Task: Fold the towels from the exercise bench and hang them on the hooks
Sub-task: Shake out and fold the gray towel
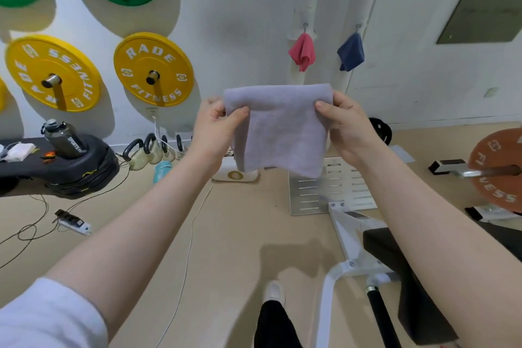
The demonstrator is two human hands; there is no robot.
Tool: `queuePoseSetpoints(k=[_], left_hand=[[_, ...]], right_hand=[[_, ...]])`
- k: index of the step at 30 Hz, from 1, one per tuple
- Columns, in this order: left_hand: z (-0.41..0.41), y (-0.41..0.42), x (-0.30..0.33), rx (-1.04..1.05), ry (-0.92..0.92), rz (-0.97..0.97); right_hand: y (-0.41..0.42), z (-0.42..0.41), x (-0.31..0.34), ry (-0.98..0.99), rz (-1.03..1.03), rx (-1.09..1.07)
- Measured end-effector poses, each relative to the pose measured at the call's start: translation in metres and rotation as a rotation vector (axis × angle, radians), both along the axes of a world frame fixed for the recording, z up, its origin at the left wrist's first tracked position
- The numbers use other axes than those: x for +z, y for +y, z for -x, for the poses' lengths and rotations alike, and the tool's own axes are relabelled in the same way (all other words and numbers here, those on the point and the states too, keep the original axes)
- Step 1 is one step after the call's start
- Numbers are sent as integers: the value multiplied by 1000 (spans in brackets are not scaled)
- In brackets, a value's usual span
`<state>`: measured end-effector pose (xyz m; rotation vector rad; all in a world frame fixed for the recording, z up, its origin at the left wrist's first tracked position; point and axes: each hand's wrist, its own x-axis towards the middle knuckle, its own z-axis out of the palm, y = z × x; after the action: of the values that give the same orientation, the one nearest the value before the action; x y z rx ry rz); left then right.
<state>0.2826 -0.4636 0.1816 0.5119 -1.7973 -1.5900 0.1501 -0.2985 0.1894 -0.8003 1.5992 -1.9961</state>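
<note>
Step in hand: a lilac towel (pixel 278 127) is held up, already folded, in front of the wall; folding is judged nearly done.
Left hand (pixel 216 124): closed on the towel's upper left corner, thumb in front.
Right hand (pixel 343 121): closed on the upper right corner, thumb in front.
Towel position: in the air, clear of the floor, below and left of the hooks.
Orientation: folded edge is kept on top and level; long axis is judged roughly vertical, loose end pointing down.
Hooks: a red towel (pixel 302 51) and a blue towel (pixel 351 51) are already hung, side by side.
Next move: a free hook is needed; none can be made out.
</note>
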Motion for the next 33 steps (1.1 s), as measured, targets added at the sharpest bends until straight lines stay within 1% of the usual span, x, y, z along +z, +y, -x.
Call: queuePoseSetpoints(k=[1, 2, 4, 7, 10, 12, 16, 18, 20, 22, 24, 26, 28, 29, 30, 32, 33], left_hand=[[15, -5, 1, -2, 11, 12], [31, -11, 2, -33, 22, -16], [64, -24, 1, -136, 29, -120], [116, -47, -1, -250, 16, -204], [166, -67, 6, -400, -4, -211], [196, -80, 11, -476, -9, -219], [250, -104, 15, -507, 29, -262], [271, -112, 13, -459, 42, -207], [288, -119, 12, -415, 10, -71], [305, -125, 10, -433, -41, 73], [321, -132, 5, -484, -56, 117], [340, -143, -1, -586, -34, 46], [361, -160, -7, -776, 35, -80], [371, -169, -7, -892, 27, -105], [383, -181, -6, -1029, -22, -93], [410, -209, 2, -1284, -210, 55], [427, -221, 8, -1304, -279, 140]], right_hand=[[-5, 12, 1, -17, 11, 3], [-11, 24, 2, -28, 18, 2], [-22, 54, 5, -34, 21, 6], [-39, 102, 13, -30, -3, 23], [-54, 154, 21, -99, -8, 76], [-64, 190, 26, -108, -40, 108], [-84, 258, 20, -69, -145, 103], [-95, 288, 12, -121, -168, 117], [-108, 313, 9, -302, -91, 73], [-123, 333, 11, -491, 18, 0], [-140, 350, 11, -511, 63, -71], [-155, 365, 10, -468, 65, -141], [-168, 384, 8, -476, 84, -161], [-174, 396, 6, -490, 109, -163], [-181, 408, 4, -497, 132, -161], [-198, 431, 3, -489, 150, -135], [-209, 442, 3, -463, 142, -117]])
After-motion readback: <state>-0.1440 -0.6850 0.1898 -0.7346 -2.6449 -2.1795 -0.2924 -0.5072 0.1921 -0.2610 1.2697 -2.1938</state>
